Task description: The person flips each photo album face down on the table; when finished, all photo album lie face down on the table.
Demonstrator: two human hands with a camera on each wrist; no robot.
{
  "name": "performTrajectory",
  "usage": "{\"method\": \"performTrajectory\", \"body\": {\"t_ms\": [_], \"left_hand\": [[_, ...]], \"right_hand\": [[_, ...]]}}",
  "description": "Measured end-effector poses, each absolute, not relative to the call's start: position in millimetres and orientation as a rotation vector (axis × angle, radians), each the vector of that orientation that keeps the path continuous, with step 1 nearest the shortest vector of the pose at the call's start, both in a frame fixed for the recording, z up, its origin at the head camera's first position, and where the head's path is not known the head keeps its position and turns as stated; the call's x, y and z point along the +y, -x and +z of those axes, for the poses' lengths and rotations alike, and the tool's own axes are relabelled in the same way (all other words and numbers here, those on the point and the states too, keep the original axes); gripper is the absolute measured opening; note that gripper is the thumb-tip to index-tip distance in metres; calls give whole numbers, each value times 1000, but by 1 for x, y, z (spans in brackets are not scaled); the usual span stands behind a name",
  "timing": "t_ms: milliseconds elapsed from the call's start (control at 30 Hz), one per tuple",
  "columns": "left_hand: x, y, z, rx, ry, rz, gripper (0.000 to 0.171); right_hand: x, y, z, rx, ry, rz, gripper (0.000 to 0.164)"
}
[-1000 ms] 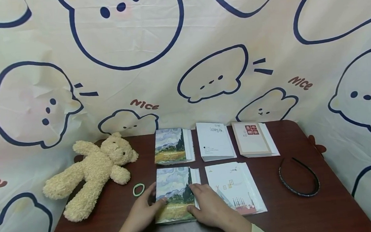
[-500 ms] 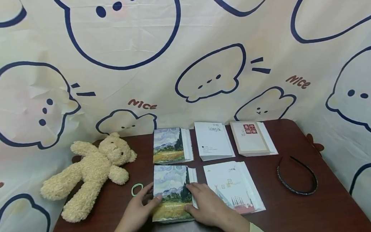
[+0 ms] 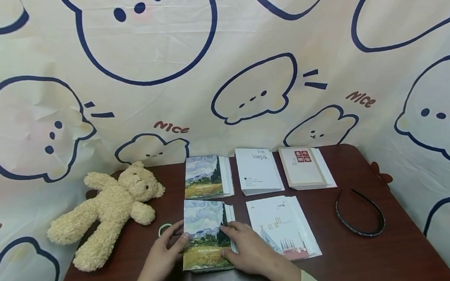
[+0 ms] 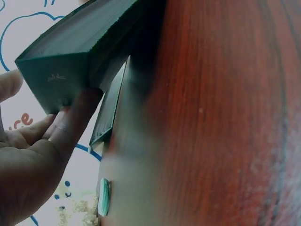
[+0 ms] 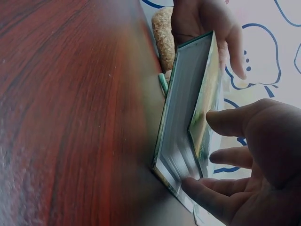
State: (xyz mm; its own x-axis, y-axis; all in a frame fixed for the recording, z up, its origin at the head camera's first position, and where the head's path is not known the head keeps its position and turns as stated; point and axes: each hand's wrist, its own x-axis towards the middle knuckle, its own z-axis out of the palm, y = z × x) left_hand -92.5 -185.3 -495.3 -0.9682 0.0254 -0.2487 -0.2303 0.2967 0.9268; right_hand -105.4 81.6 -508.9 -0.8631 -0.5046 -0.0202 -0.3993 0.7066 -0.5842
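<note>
In the head view, a photo album (image 3: 205, 237) with a painted landscape cover lies between both hands at the table's front. My left hand (image 3: 163, 249) holds its left side. The left wrist view shows fingers (image 4: 77, 115) against the green spine (image 4: 56, 80) and under its lower edge, thumb near the corner. A dark gap separates that side from the table. My right hand (image 3: 250, 249) holds the right side, its thumb on the cover; in the right wrist view, other fingers (image 5: 207, 193) touch the pale page edges (image 5: 183, 141). The album's underside is mostly hidden.
A similar painted album (image 3: 203, 177), a white book (image 3: 259, 170) and a cream book (image 3: 304, 167) line the back. A white illustrated book (image 3: 280, 228) lies right of my hands. A teddy bear (image 3: 113, 205), green ring (image 3: 162, 228) and headband (image 3: 362, 231) lie around.
The album and both hands have shifted slightly left in the head view. The left thumb has moved from the cover toward its left edge. The other items stay in place.
</note>
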Motion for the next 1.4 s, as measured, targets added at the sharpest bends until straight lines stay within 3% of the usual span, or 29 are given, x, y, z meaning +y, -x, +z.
{"method": "performTrajectory", "body": {"t_ms": [567, 1400], "left_hand": [[-192, 92, -486, 2203, 143, 1935, 42], [-188, 94, -487, 2323, 65, 1918, 49]], "right_hand": [[78, 107, -506, 2625, 730, -995, 62], [73, 110, -509, 2428, 678, -1255, 61]]}}
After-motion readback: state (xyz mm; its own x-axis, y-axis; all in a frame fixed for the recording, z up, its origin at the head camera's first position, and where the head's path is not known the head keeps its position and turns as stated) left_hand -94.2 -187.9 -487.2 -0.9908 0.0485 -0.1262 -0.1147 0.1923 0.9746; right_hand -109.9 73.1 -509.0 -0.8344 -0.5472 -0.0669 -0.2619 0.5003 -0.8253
